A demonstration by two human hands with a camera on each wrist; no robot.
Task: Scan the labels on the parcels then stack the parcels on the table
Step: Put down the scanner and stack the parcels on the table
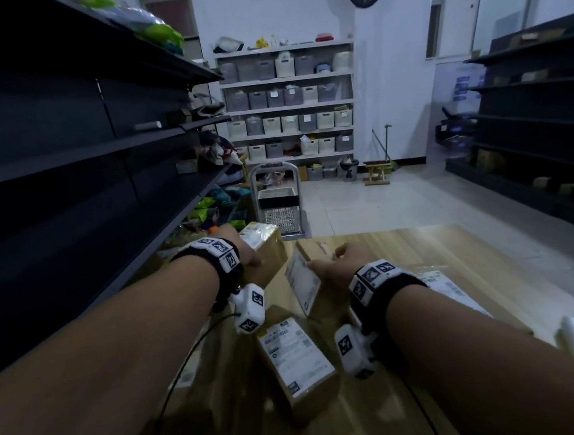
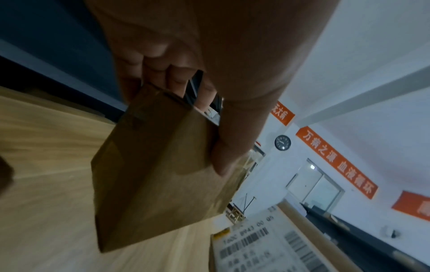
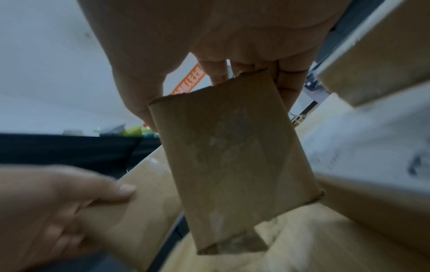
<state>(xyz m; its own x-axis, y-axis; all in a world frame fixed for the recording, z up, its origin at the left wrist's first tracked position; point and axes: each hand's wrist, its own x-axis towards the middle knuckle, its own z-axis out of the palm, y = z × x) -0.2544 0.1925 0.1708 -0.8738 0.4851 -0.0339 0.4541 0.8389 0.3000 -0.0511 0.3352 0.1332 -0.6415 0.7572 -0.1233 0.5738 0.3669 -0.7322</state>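
- Head view: each hand lifts one parcel above the wooden bench [image 1: 418, 248]. The left hand [image 1: 243, 251] carries a brown box [image 1: 269, 249] at the far left; the right hand [image 1: 347, 257] carries a flatter parcel [image 1: 304, 284], tipped so its white label faces left.
- Doing the step well, as I judge it: turn each label square to the scanner and hold it steady before stacking. No scanner can be made out here.
- For a stable stack, put the broader box lowest, edges lined up, labels upward.
- Left grip: closed round the brown box [image 2: 158, 174], thumb on the right face, fingers over the top edge.
- Right grip: closed on the flat parcel [image 3: 232, 156], thumb one side, fingers behind the upper edge.
- A third labelled parcel [image 1: 295, 361] lies flat on the bench, near, between the forearms.
- A further label [image 1: 445, 287] shows right of the right wrist.
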